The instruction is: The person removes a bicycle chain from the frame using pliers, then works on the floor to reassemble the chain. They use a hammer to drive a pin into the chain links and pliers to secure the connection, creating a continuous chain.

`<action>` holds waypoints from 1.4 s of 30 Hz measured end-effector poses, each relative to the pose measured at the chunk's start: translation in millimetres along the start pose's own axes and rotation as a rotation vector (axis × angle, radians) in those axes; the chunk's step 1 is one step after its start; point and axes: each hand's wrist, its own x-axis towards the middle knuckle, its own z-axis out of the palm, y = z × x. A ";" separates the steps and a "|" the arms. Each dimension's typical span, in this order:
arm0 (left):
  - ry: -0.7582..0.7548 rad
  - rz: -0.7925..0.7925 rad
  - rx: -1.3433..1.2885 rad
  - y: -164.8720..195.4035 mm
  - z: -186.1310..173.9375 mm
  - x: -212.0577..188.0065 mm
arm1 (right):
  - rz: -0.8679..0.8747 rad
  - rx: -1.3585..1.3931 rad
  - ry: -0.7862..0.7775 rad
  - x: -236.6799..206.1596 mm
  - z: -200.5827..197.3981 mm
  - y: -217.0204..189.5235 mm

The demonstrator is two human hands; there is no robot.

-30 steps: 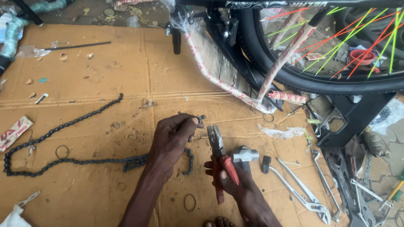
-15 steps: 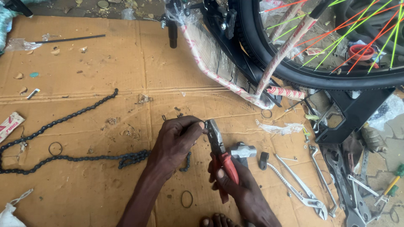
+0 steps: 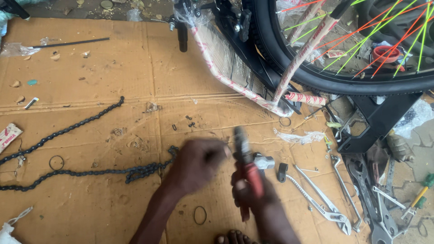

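My right hand [image 3: 255,194] grips red-handled pliers [image 3: 246,165] with the jaws pointing away from me. My left hand [image 3: 196,162], blurred by motion, is closed just left of the plier jaws, pinching something small that I cannot make out. A black bicycle chain [image 3: 68,131] lies in a long loop across the brown cardboard sheet [image 3: 135,68], and its near end reaches my left hand. A small silver metal part [image 3: 264,161] lies just right of the pliers.
A bicycle frame wrapped in plastic [image 3: 235,68] and a wheel with coloured spokes [image 3: 357,49] stand at the top right. Spanners and a slip-joint plier [image 3: 325,203] lie at the right. Small rings [image 3: 200,215], washers and links are scattered on the cardboard. My toes [image 3: 230,237] show at the bottom.
Both hands have shifted slightly and are now blurred. The view moved closer and a little down; the pliers still meet the left hand's fingertips.
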 end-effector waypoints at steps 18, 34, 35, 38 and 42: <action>0.371 0.179 0.172 -12.6 -39.4 -0.1 | -0.061 -1.371 0.529 51.9 -96.7 47.8; 0.160 -0.194 -0.693 14.4 10.0 30.5 | -0.280 -0.038 -0.129 79.0 -8.1 -24.5; 0.090 -0.226 -0.581 8.3 5.3 29.6 | -0.182 -0.052 -0.118 78.5 -12.1 -27.7; -0.209 -0.251 -0.103 -17.0 -9.6 24.3 | -0.181 -0.383 0.013 74.1 -21.2 -36.8; -0.565 -0.095 0.612 -50.8 -25.7 4.9 | -0.087 -0.356 0.046 65.0 -27.2 -47.1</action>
